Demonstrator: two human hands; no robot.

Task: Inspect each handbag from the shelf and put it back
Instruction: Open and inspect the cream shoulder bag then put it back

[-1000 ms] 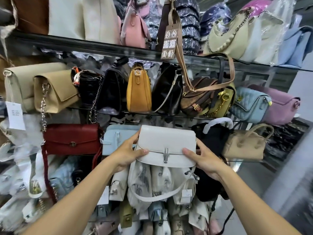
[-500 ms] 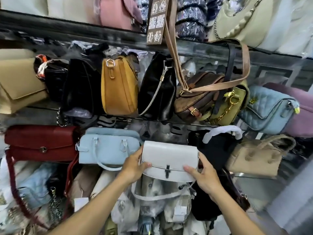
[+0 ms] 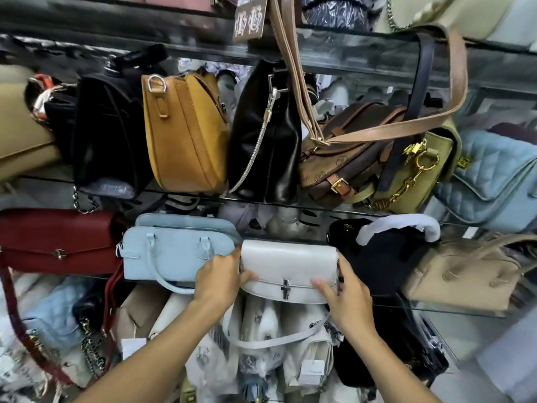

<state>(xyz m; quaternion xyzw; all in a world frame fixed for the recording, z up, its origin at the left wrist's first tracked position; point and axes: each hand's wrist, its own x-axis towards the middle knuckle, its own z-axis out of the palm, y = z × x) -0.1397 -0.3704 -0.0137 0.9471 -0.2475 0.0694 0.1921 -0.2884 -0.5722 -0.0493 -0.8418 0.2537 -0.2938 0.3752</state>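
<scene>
My left hand and right hand clasp the white handbag by its ends, thumbs on its flap. It sits between the pale blue handbag and the black bag; strap dangling.

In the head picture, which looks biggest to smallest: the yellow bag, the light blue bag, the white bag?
Largest: yellow bag and light blue bag, too alike to rank.
Smallest: white bag, gripped by the left hand and right hand.
</scene>
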